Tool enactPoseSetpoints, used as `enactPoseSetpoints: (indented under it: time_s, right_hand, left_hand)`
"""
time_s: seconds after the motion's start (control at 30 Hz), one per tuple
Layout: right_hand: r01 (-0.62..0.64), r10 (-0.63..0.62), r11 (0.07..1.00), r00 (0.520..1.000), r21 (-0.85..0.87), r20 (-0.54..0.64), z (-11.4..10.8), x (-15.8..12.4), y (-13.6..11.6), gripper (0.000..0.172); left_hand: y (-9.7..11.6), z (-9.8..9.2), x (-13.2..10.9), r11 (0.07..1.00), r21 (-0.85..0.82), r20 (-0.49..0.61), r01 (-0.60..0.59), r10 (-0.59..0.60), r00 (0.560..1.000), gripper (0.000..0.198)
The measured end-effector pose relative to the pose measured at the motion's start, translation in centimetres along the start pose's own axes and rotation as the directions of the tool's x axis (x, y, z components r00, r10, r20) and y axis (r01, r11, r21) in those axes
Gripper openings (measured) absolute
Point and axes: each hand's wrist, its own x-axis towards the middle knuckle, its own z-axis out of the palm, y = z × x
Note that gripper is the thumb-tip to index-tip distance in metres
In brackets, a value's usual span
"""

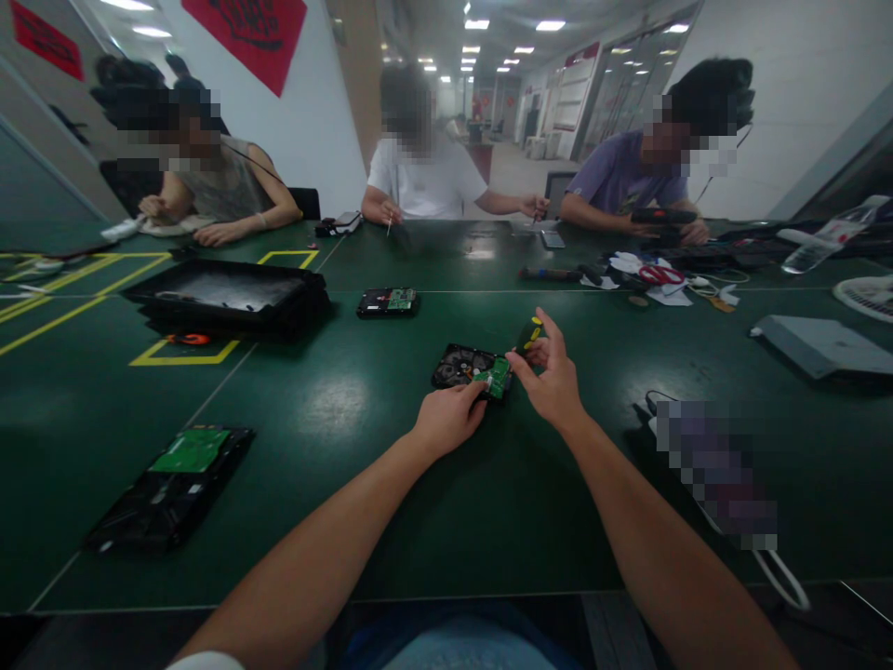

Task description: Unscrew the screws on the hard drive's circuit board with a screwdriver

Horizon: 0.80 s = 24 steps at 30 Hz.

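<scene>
A black hard drive lies upside down on the green table, with a small green circuit board at its right end. My left hand rests against the drive's near edge, fingers curled and pinching the green board. My right hand grips a screwdriver with a black and yellow handle, held upright over the drive's right end.
A stack of black trays sits at left, with another drive beside it. A third drive with a green board lies near left. Three people sit across the table. Red scissors, tools, a grey box and cables lie at right.
</scene>
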Motion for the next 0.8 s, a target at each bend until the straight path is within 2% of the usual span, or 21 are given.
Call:
enactPoseSetpoints:
  time_s: [0.1,0.2,0.37,0.53,0.63,0.7,0.8]
  right_hand:
    - [-0.042,0.042,0.998,0.999,0.044,0.009,-0.1,0.1,-0.1,0.072]
    - [-0.123,0.116,0.966,0.992,0.226,0.043,0.0,0.4,-0.3,0.067]
    - [-0.272,0.242,0.815,0.962,0.512,0.126,-0.1,0.7,-0.8,0.064]
    - [-0.416,0.352,0.622,0.906,0.663,0.237,-0.5,1.0,-1.3,0.043]
    - [-0.470,0.381,0.488,0.873,0.735,0.306,-0.9,1.2,-1.3,0.045]
    - [-0.489,0.396,0.446,0.859,0.750,0.325,-1.1,1.3,-1.3,0.047]
    - [-0.505,0.412,0.431,0.848,0.748,0.335,-1.5,1.3,-1.2,0.044]
  left_hand:
    - [0.0,0.0,0.0,1.000,-0.001,0.001,0.004,-0.004,1.000,0.041]
    - [0.1,-0.2,0.1,1.000,0.006,0.003,0.005,-0.005,1.000,0.040]
    - [0.2,-0.3,0.1,1.000,0.007,0.009,0.003,-0.003,1.000,0.040]
    - [0.1,-0.2,0.0,1.000,0.000,0.005,0.004,-0.004,1.000,0.042]
    - [0.2,-0.2,0.0,1.000,0.006,0.003,0.007,-0.007,1.000,0.041]
    - [0.2,-0.3,0.0,1.000,0.009,0.002,0.010,-0.010,1.000,0.041]
    - [0.2,-0.3,0.0,1.000,0.007,0.004,0.007,-0.007,1.000,0.041]
